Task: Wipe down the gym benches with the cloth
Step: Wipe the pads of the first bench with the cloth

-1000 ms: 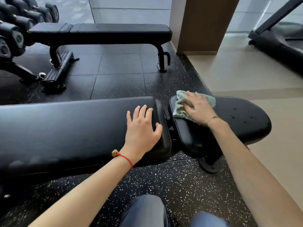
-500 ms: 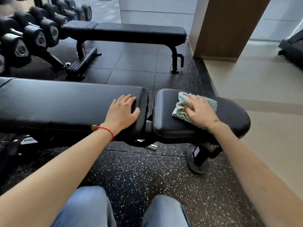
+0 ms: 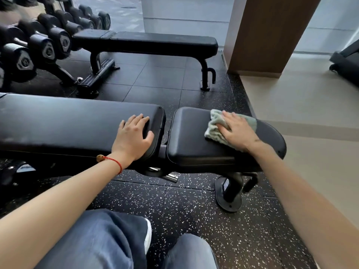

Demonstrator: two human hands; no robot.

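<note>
The main risk here is the crumpled pale-green terry cloth [image 3: 215, 126] skidding out from under the right hand [image 3: 238, 131], since that hand lies flat with its fingers spread and pins the cloth by downward pressure rather than closing around it; a hard push toward the rounded right-hand end of the black padded vinyl seat pad [image 3: 186, 138] could carry the fabric over that edge onto the speckled black rubber floor [image 3: 186, 206]. A second hazard is the gap between the seat pad and the long black padded back pad [image 3: 68, 125], where a loose fold might snag on the frame below. The left hand [image 3: 134, 135] rests open and palm-down on the right-hand end of the back pad, holding nothing, apparently for bracing. The cloth sits on the far half of the seat pad, near its back edge, bunched mostly under and ahead of the right fingertips, with a strip showing beyond the knuckles. The second flat black bench [image 3: 147, 42] behind looks untouched, so plenty of wiping probably remains.
</note>
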